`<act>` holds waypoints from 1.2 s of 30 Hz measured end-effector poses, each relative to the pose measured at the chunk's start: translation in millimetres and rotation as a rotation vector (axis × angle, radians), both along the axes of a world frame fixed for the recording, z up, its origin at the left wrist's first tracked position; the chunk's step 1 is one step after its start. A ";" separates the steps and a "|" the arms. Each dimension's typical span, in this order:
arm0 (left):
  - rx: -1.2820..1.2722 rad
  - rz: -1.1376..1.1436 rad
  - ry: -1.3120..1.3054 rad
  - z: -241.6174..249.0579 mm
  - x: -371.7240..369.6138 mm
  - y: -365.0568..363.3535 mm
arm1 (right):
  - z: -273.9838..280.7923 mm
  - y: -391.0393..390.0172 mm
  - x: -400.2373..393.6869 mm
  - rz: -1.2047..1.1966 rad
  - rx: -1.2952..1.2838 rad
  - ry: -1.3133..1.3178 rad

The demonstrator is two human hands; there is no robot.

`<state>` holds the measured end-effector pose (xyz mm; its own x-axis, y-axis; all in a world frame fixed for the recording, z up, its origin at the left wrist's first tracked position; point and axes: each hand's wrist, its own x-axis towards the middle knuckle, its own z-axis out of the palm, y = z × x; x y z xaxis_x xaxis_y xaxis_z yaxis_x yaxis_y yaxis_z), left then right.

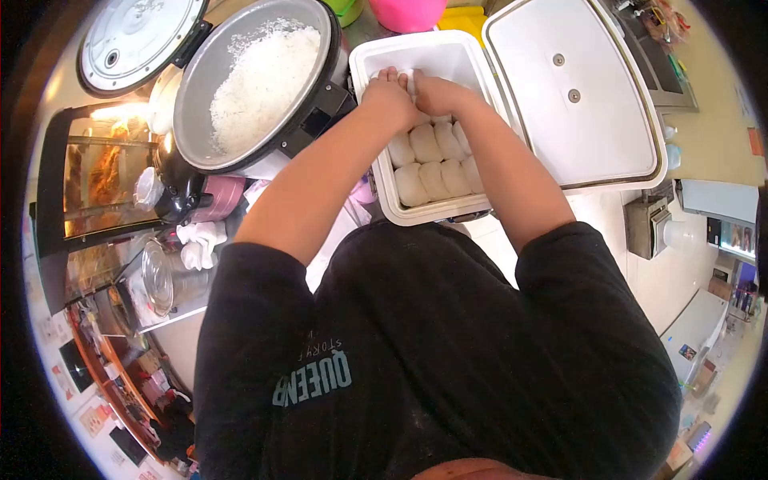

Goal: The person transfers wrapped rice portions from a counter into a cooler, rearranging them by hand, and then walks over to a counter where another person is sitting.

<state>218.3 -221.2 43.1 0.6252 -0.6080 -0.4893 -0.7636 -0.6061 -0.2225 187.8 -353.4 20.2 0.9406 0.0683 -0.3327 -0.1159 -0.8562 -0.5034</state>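
My left hand [390, 96] and my right hand [440, 94] are side by side inside a white insulated box [390, 210], at its far end. Their fingers close around a white bundle [411, 83], which they mostly hide. Rows of similar rounded white bundles [426, 144] lie packed tightly in the near part of the box; they look like wrapped rice portions. Close by on the left stands a large rice cooker [182, 120], uncovered, with loose white cooked rice [268, 84] in it.
The box's white lid [592, 104] lies opened to the right. Left of the cooker are its raised lid [138, 48], a lit glass display case [104, 172] and a glass container [164, 280]. A pink bowl [408, 12] and a yellow item [464, 22] stand behind the box.
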 end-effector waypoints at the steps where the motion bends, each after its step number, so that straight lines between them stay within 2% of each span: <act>1: 0.103 -0.023 0.055 12.3 0.8 -2.3 | 1.5 5.0 0.2 0.003 -0.012 0.014; 5: 0.186 -0.043 0.117 5.1 8.2 -12.0 | -6.3 -1.6 9.5 0.149 -0.064 0.094; 8: 0.276 -0.112 0.091 -58.6 29.8 -22.1 | 1.4 1.8 9.7 0.102 -0.071 0.146; 10: 0.336 -0.136 0.064 -71.3 45.4 -19.9 | 5.8 0.4 10.0 0.155 -0.104 0.164; 11: 0.172 -0.283 0.242 10.7 21.4 -4.0 | 8.0 -1.4 13.3 0.190 -0.126 0.172; 13: -0.492 -0.128 -0.061 7.4 -11.7 27.5 | 10.0 -12.6 12.3 0.038 -0.077 -0.039; 15: -1.053 -0.169 -0.042 45.2 -56.5 78.6 | 19.1 -22.6 -4.1 -0.080 -0.004 -0.283; 16: -1.172 -0.161 0.154 65.2 -78.2 113.6 | 42.2 -27.0 -16.2 -0.128 0.033 -0.432; 17: -1.292 -0.145 0.349 81.4 -98.8 153.2 | 63.2 -29.2 -29.8 -0.234 0.174 -0.438; 18: -1.393 -0.112 0.422 89.2 -118.2 191.1 | 87.1 -26.6 -49.6 -0.229 0.281 -0.466; 19: -1.416 -0.022 0.464 80.9 -128.1 235.0 | 94.8 -30.4 -67.8 -0.175 0.382 -0.477; 20: -1.445 0.188 0.496 71.6 -136.0 279.5 | 87.5 -41.1 -78.3 -0.108 0.518 -0.489; 22: -1.556 0.655 0.071 1.6 -148.2 367.0 | 121.3 7.2 -120.6 -0.193 0.758 -0.387; 23: -1.537 0.926 -0.190 -36.1 -148.9 407.5 | 134.7 27.5 -134.3 -0.217 0.723 -0.302; 24: -1.398 1.064 -0.449 -66.4 -150.8 446.4 | 126.5 36.7 -147.2 -0.149 0.782 -0.308; 25: -1.177 1.055 -0.706 -99.7 -149.6 485.7 | 122.6 50.7 -156.9 -0.120 0.810 -0.266; 26: -1.091 1.064 -0.783 -113.6 -142.6 508.9 | 123.9 64.6 -163.6 -0.111 0.828 -0.241; 29: -0.966 1.040 -0.841 -136.2 -114.8 539.8 | 136.4 111.0 -164.8 -0.002 0.743 -0.192; 31: -0.926 1.072 -0.833 -132.5 -99.3 529.9 | 144.0 133.7 -161.1 0.059 0.764 -0.198; 33: -0.879 1.124 -0.838 -105.1 -79.6 516.2 | 151.0 153.9 -153.9 0.126 0.772 -0.210; 36: -0.648 1.171 -0.745 -107.0 -55.9 520.7 | 155.5 184.2 -150.3 0.170 0.755 -0.163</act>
<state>162.3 299.5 -63.9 0.8658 0.4077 0.2901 0.3598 -0.9101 0.2055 37.4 -169.1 175.7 0.9299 0.3677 0.0016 0.1106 -0.2755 -0.9549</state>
